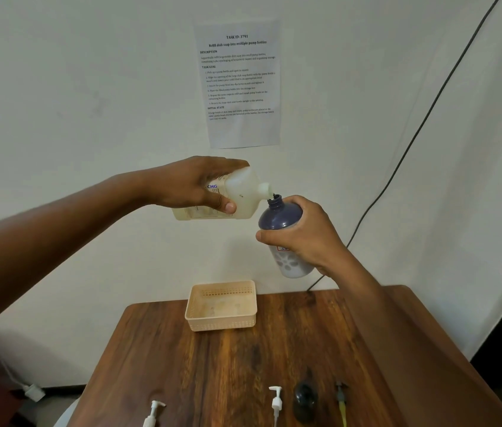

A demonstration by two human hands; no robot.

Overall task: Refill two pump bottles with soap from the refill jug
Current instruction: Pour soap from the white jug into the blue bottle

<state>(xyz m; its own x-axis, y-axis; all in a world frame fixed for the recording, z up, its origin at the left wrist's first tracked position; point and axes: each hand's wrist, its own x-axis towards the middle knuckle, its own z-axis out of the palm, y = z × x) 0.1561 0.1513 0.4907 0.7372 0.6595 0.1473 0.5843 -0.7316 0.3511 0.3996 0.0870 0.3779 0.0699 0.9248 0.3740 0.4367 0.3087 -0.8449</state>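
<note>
Under the right hand, bottle label

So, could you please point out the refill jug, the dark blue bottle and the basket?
refill jug [242, 192]: head view, on its pale shoulder.
dark blue bottle [279, 215]: head view, on its blue shoulder.
basket [222, 322]: head view, on its front wall.

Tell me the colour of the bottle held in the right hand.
Dark blue at the top, pale grey lower down, in the head view: bottle, right hand.
</note>
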